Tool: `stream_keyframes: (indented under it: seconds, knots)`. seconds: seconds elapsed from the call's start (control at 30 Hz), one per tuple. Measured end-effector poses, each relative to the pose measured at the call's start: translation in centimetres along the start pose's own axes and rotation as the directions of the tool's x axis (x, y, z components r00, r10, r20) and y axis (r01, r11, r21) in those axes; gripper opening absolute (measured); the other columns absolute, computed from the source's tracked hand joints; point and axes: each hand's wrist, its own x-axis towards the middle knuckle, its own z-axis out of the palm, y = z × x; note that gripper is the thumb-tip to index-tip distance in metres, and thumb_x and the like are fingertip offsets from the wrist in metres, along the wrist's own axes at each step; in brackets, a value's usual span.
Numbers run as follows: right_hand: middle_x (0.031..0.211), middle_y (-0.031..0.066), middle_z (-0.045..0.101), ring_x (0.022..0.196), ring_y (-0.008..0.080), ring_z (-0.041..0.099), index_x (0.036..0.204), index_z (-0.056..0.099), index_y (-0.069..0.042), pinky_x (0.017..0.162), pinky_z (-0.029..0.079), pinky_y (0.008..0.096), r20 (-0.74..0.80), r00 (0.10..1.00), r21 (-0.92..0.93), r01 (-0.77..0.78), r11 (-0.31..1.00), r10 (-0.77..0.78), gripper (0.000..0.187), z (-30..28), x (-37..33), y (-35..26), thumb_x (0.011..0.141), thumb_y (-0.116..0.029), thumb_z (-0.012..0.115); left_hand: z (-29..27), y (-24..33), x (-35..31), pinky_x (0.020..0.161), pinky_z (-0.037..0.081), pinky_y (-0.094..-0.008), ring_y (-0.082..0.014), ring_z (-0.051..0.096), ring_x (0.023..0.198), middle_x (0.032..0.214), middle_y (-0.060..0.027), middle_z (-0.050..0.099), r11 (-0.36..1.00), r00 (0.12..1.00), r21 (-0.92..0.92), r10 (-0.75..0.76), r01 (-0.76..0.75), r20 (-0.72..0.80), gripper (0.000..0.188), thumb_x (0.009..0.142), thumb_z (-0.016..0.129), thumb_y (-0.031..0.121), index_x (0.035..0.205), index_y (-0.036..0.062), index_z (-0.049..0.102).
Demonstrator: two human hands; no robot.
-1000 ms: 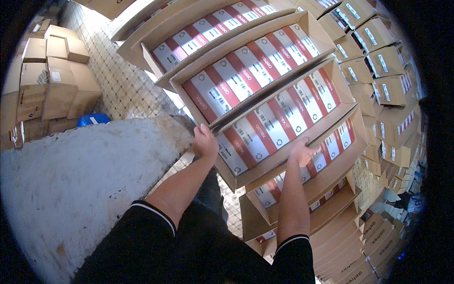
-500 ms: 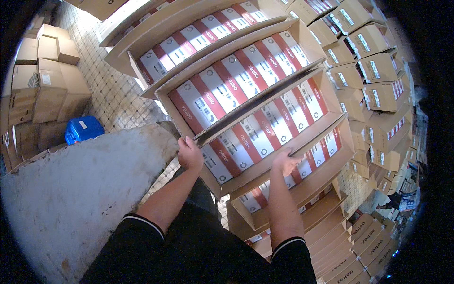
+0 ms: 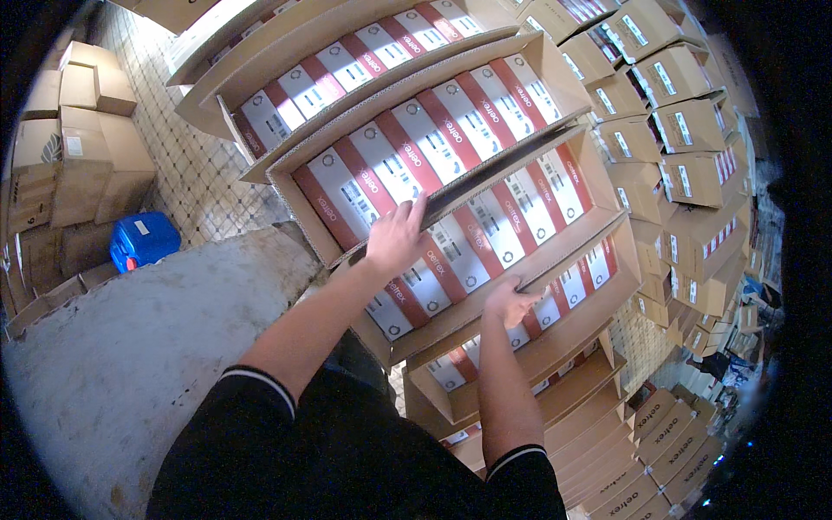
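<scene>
Open cardboard cartons filled with red-and-white boxes stand in a slanting row before me. My left hand (image 3: 396,234) is closed over the adjoining walls where the middle carton (image 3: 559,74) meets the nearer carton (image 3: 407,347). Its fingertips are partly hidden at the edge. My right hand (image 3: 510,303) grips the near wall of that nearer carton, its fingers hooked over the rim beside the following carton (image 3: 485,399). Inside the nearer carton, red-and-white boxes (image 3: 494,227) stand side by side in a tight row.
A grey, worn table top (image 3: 156,373) lies at my left, with a blue plastic container (image 3: 145,240) past its far edge. Brown cartons (image 3: 82,156) are stacked at the far left. More open cartons (image 3: 685,130) fill the right side. Closed cartons (image 3: 667,446) stand at lower right.
My left hand has moved right and away from me, from the near left corner of the cartons along their adjoining walls. My right hand stays on the near wall.
</scene>
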Motion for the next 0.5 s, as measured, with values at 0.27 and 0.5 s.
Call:
stream_keyframes:
  seconds: [0.27,0.5]
  knots:
    - [0.134,0.0250,0.047,0.114,0.0396,0.054,0.145,0.017,-0.004,0.092,0.045,0.0467,-0.073,0.994,0.045,0.079,0.996,-0.076,0.077,0.6,0.0,0.4,0.086,-0.040,0.051,0.8,0.4,4.8,0.074,0.053,-0.0423,-0.0329,0.064,0.087,0.097,-0.0177,0.063,0.996,0.988,0.012,0.083,-0.086,0.129,0.052,0.087,0.057,0.033,0.125,0.0042,0.038]
    - [0.137,0.0272,0.042,0.117,0.0397,0.051,0.143,0.020,0.001,0.097,0.044,0.0447,-0.082,0.991,0.061,0.113,0.992,-0.108,0.076,0.7,0.2,0.5,0.086,-0.038,0.052,0.3,0.6,5.0,0.083,0.051,-0.0420,-0.0320,0.060,0.099,0.109,-0.0178,0.059,0.997,0.981,0.009,0.079,-0.082,0.176,0.061,0.085,0.059,0.031,0.133,0.0028,0.032]
